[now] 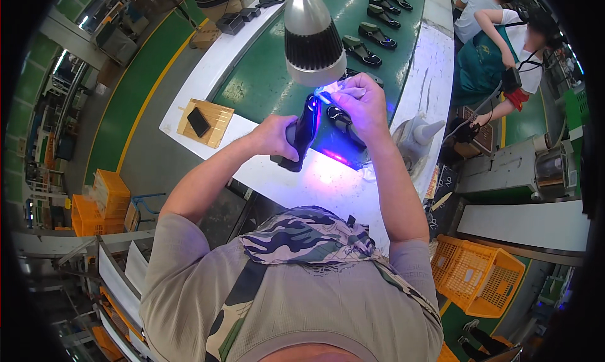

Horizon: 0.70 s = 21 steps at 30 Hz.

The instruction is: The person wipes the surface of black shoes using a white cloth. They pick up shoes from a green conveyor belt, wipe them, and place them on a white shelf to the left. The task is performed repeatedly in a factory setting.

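Observation:
My left hand [276, 137] is wrapped round a black shoe [307, 126], gripping it near the heel and tipping it upright with the toe end raised. At that raised end, the fingers of my right hand [365, 105] are pinched on a small white cloth-like piece [350, 92], lit blue where it meets the shoe. Glare hides its exact shape. Close above both hands hangs a silver and black lamp [313, 44], throwing violet light. Another black strapped shoe [340, 117] lies on the green belt beyond, partly covered by my right hand.
Several black shoes [378, 35] line the green conveyor belt [268, 66]. On its white border lie a phone [198, 122] on cardboard and, at the right, a white bottle [419, 135]. Co-workers [504, 53] stand at the right. An orange crate [476, 277] sits lower right.

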Each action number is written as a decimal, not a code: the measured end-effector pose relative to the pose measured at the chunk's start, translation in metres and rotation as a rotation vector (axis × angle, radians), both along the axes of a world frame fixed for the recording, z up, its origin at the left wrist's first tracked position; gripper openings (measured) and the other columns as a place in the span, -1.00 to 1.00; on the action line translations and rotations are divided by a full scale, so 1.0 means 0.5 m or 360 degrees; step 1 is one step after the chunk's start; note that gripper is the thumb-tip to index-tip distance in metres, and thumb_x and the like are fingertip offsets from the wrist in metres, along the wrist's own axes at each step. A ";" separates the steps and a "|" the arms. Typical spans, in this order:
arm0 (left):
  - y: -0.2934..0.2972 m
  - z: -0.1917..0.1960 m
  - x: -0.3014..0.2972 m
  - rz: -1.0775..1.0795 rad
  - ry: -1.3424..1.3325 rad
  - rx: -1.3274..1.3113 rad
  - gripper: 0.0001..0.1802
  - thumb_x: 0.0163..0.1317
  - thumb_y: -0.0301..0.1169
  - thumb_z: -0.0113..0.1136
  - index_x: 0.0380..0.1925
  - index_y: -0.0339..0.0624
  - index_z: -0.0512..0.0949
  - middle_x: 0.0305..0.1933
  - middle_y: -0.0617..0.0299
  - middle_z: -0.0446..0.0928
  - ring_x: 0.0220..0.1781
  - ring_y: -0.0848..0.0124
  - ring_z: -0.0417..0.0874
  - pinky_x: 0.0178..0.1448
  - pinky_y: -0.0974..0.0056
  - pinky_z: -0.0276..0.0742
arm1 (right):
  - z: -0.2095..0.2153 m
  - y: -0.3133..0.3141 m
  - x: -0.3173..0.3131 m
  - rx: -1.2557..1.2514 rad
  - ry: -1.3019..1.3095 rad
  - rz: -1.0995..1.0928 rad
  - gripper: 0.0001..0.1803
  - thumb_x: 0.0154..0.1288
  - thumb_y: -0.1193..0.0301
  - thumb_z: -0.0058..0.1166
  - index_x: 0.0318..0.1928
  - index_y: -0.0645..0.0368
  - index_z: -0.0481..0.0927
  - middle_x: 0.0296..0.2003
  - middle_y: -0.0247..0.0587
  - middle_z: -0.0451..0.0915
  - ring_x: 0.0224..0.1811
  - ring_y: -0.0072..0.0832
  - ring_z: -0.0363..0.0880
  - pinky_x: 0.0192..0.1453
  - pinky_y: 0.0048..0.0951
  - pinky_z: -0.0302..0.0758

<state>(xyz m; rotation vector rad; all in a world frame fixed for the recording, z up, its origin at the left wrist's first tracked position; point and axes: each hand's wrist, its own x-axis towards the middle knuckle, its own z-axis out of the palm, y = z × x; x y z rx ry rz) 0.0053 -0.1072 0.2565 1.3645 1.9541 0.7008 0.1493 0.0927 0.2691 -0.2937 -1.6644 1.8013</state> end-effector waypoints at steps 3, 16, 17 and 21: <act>0.003 0.017 -0.006 -0.0129 -0.0225 -0.0043 -0.28 -0.41 -0.33 0.56 -0.10 -0.26 0.52 -0.24 0.11 0.64 -0.19 0.30 0.65 -0.03 0.24 0.55 | -0.003 0.000 -0.008 0.0011 0.0122 -0.0003 -0.80 0.07 0.60 0.28 -0.36 0.24 0.48 -0.32 -0.20 0.63 -0.28 -0.61 0.57 -0.17 -0.52 0.52; -0.018 0.022 -0.017 0.0103 -0.1219 -0.0024 -0.24 -0.20 -0.31 0.46 0.08 -0.35 0.43 -0.12 0.20 0.57 -0.10 0.40 0.58 0.09 0.33 0.48 | -0.032 -0.034 -0.018 0.0310 0.0109 0.0130 -0.78 0.05 0.64 0.27 -0.40 0.25 0.44 -0.33 -0.15 0.59 -0.22 -0.51 0.57 -0.11 -0.46 0.52; -0.021 0.017 -0.021 0.0121 -0.1314 -0.0023 -0.26 -0.17 -0.33 0.44 0.09 -0.35 0.43 -0.11 0.18 0.57 -0.08 0.38 0.59 0.11 0.31 0.48 | -0.039 -0.037 -0.020 0.0279 0.0127 0.0169 -0.78 0.05 0.63 0.28 -0.40 0.25 0.44 -0.33 -0.14 0.60 -0.23 -0.51 0.57 -0.11 -0.46 0.52; -0.036 -0.001 -0.033 0.0237 -0.1600 0.0015 -0.34 -0.06 -0.32 0.36 0.08 -0.36 0.43 -0.10 0.12 0.59 -0.10 0.34 0.64 0.10 0.25 0.55 | -0.051 -0.055 -0.020 0.0383 0.0074 0.0227 -0.77 0.06 0.57 0.30 -0.39 0.26 0.44 -0.33 -0.15 0.59 -0.24 -0.52 0.56 -0.13 -0.46 0.52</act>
